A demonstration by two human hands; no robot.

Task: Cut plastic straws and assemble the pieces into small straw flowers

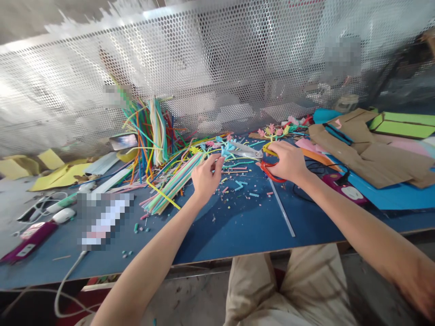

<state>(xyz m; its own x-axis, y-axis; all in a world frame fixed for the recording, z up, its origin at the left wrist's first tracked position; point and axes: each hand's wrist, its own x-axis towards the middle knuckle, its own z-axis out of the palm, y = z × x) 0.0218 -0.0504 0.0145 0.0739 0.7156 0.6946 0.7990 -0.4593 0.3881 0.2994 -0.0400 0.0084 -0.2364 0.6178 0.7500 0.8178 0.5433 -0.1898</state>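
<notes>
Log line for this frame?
right hand: holds scissors | left hand: pinches blue straw | blades open at straw

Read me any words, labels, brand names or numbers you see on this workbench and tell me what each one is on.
No text can be read.
Purple power strip: white label, print too small to read.
Phone: screen shows only glare.
Pink item: white patch, blurred.
Scissors in the right hand: no marking visible.
Straws by the left hand: plain.

Scissors (263, 159) in right hand (288, 160)
</notes>
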